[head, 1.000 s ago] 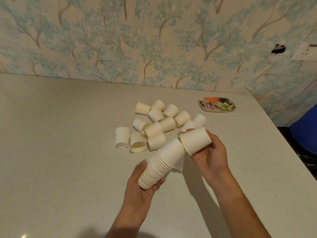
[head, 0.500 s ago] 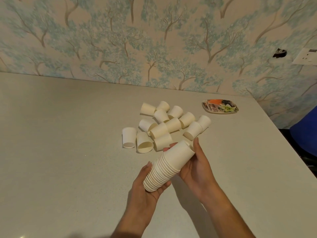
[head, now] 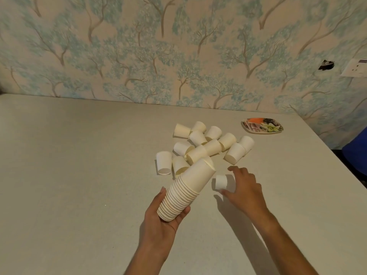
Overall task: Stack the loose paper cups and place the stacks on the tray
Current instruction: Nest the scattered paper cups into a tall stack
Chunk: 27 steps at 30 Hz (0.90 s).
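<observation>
Pale table (head: 79,175) — loose paper cups (head: 213,146) clustered mid-top, patterned tray (head: 262,132) lying beyond them.

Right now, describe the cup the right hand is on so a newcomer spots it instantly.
Start at the pale table, then the pile of loose cups towards its far right. Just nearer than the pile, one cup lies alone on its side, the only loose one with the right hand curled round it.
</observation>
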Each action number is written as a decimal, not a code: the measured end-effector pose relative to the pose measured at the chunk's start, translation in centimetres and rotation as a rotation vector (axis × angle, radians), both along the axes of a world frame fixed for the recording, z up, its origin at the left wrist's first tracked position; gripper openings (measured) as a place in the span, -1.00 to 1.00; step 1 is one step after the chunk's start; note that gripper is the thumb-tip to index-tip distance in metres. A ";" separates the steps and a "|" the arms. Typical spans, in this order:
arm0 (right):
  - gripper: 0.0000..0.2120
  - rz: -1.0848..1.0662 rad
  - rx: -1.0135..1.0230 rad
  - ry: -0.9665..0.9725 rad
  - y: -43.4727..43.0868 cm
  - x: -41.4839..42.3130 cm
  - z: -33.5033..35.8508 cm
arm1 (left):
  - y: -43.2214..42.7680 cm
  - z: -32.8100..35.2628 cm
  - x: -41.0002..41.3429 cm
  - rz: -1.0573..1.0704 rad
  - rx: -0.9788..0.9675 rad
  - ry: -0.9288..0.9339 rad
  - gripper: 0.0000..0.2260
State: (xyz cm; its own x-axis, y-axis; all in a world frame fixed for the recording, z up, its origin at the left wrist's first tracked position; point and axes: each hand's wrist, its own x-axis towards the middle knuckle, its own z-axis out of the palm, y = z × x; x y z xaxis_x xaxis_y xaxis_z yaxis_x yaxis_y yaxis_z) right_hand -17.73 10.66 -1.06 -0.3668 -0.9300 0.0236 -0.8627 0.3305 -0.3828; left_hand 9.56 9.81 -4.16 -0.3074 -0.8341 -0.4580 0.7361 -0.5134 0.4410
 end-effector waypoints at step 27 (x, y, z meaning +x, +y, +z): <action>-0.56 0.136 -0.387 -1.423 -3.6 19.0 3.9 | -0.2 -0.6 9.0 0.199 -0.063 -0.127 -0.48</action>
State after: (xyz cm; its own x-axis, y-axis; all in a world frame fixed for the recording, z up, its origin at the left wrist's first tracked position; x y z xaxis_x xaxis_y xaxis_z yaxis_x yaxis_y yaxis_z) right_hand 1.23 7.02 2.82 -0.2063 -0.9782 -0.0243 0.2887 -0.0371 -0.9567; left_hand 18.51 9.66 -4.74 -0.0771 -0.9005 -0.4280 0.7565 -0.3325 0.5633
